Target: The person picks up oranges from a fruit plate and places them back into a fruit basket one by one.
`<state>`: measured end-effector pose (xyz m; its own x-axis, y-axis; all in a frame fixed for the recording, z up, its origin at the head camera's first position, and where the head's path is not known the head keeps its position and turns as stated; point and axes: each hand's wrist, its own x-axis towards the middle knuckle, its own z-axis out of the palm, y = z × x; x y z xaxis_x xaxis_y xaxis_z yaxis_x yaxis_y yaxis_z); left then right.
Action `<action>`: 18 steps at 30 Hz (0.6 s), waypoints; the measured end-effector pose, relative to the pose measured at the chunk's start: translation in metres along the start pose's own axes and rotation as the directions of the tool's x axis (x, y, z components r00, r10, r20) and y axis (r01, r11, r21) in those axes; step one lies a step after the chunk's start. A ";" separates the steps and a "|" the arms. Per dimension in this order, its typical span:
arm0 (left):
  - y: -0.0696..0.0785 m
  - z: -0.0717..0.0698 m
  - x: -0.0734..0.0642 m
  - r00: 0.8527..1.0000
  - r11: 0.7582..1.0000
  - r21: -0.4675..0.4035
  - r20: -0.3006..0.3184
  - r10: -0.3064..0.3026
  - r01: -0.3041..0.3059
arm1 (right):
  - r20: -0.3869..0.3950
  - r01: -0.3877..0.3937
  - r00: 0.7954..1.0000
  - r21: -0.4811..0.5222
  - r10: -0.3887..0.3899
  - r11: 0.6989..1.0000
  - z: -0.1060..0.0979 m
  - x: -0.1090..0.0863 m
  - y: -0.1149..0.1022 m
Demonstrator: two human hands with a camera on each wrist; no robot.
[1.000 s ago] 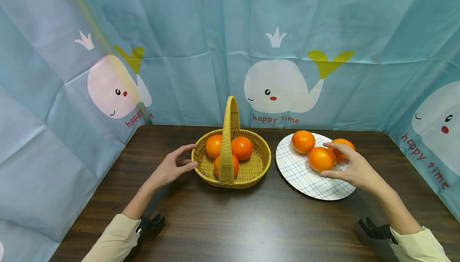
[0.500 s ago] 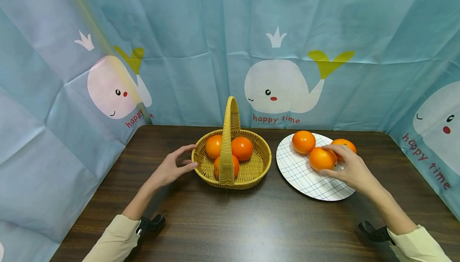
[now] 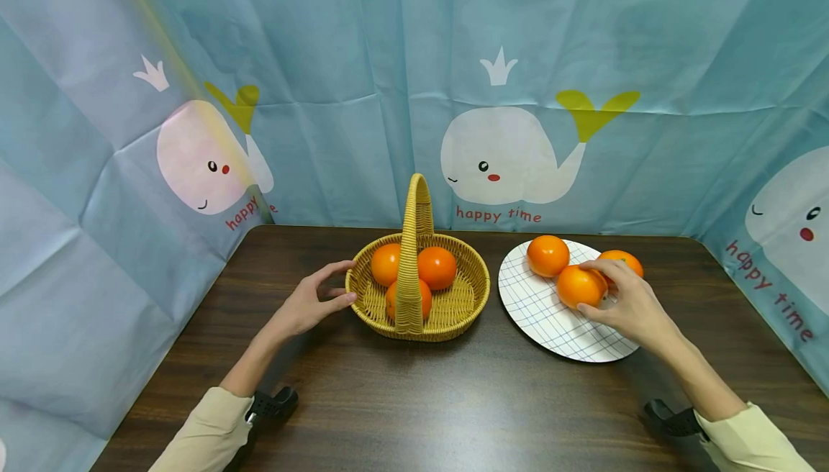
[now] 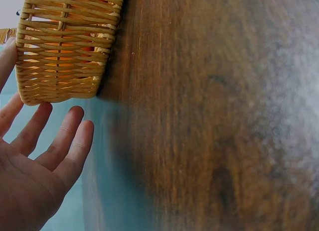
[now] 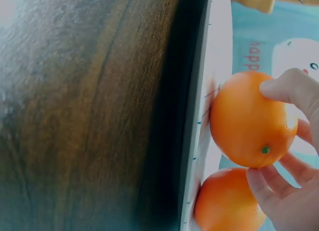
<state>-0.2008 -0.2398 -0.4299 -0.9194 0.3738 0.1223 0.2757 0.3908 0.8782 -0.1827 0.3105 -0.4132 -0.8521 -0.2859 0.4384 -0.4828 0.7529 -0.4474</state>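
Observation:
My right hand [image 3: 637,306] pinches an orange [image 3: 575,288] at the front of the white checked plate [image 3: 540,317]. In the right wrist view, its thumb lies on one side of that orange [image 5: 239,119] and the fingertips on the other, by the green stem. A second orange [image 3: 547,255] lies behind it; a third [image 3: 627,262] is partly hidden by the hand. My left hand [image 3: 307,305] touches the left end of a yellow wicker basket [image 3: 450,328] with extended fingers and thumb. Several oranges sit in the basket under its tall handle.
A dark wooden table [image 3: 414,400] carries the basket and the plate, which stand side by side with a narrow gap. Behind the table hangs a light blue curtain [image 3: 363,40] with whale prints. Black straps [image 3: 275,404] sit on both wrists.
My right thumb and fingers have drawn in onto the front orange, and that forearm has shifted slightly left. The left hand and the basket stay in place.

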 end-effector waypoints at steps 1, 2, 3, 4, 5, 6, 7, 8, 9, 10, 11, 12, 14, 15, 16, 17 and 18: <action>0.000 0.000 0.000 1.000 1.000 -0.001 0.000 0.000 0.000 | -0.001 0.002 1.000 0.004 -0.002 1.000 0.000 0.000 0.000; 0.000 0.000 0.000 1.000 1.000 -0.001 -0.001 0.001 -0.001 | -0.002 0.005 1.000 0.010 -0.005 1.000 0.001 -0.001 0.001; 0.000 0.000 0.000 1.000 1.000 0.001 -0.002 0.001 -0.001 | -0.003 0.007 1.000 0.013 -0.007 1.000 0.001 -0.001 0.001; 0.000 0.000 -0.001 1.000 1.000 0.000 -0.003 0.003 -0.003 | -0.005 0.011 1.000 0.017 -0.011 1.000 0.001 -0.001 0.001; 0.000 0.000 -0.001 1.000 1.000 0.002 -0.003 0.004 -0.004 | -0.006 0.011 1.000 0.020 -0.010 1.000 0.001 -0.001 0.001; 0.000 0.000 -0.001 1.000 1.000 0.004 -0.004 0.006 -0.006 | -0.009 0.004 1.000 0.028 -0.004 1.000 0.001 -0.001 0.001; 0.000 0.000 -0.001 1.000 1.000 0.006 -0.005 0.009 -0.009 | -0.009 -0.004 1.000 0.042 0.004 0.999 0.000 -0.001 0.000; 0.000 0.001 -0.001 1.000 1.000 0.007 -0.004 0.009 -0.009 | -0.010 -0.015 1.000 0.058 0.016 0.998 0.000 -0.002 0.000; 0.000 0.001 -0.001 1.000 1.000 0.009 -0.003 0.010 -0.010 | -0.010 -0.025 1.000 0.071 0.025 0.997 -0.001 -0.002 0.000; 0.000 0.001 -0.001 1.000 1.000 0.010 -0.002 0.012 -0.012 | -0.011 -0.037 0.999 0.093 0.038 0.995 -0.002 -0.002 -0.001; 0.000 0.001 -0.001 1.000 1.000 0.014 -0.001 0.012 -0.012 | -0.011 -0.048 0.999 0.107 0.049 0.993 -0.003 -0.003 -0.001; 0.000 0.001 -0.001 1.000 1.000 0.016 -0.001 0.014 -0.014 | -0.013 -0.057 0.998 0.127 0.059 0.990 -0.004 -0.003 -0.001; 0.001 0.001 0.000 1.000 1.000 0.019 -0.001 0.013 -0.013 | -0.017 -0.061 0.998 0.145 0.064 0.988 -0.005 -0.003 -0.001; 0.001 0.001 0.000 1.000 1.000 0.020 -0.003 0.013 -0.013 | -0.020 -0.058 0.998 0.150 0.062 0.987 -0.006 -0.003 -0.002; 0.000 0.001 -0.001 1.000 1.000 0.020 -0.004 0.012 -0.012 | -0.026 -0.060 0.998 0.163 0.065 0.985 -0.007 -0.002 -0.002; 0.000 0.001 -0.001 1.000 1.000 0.024 -0.006 0.013 -0.013 | -0.029 -0.052 0.998 0.167 0.058 0.985 -0.008 -0.001 -0.002; 0.000 0.000 -0.002 1.000 1.000 0.023 -0.009 0.012 -0.012 | -0.034 -0.048 0.998 0.178 0.055 0.983 -0.009 0.000 -0.003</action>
<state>-0.1993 -0.2404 -0.4303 -0.9184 0.3711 0.1370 0.2929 0.4053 0.8660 -0.1798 0.3134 -0.4052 -0.8698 -0.2241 0.4395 -0.4699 0.6479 -0.5995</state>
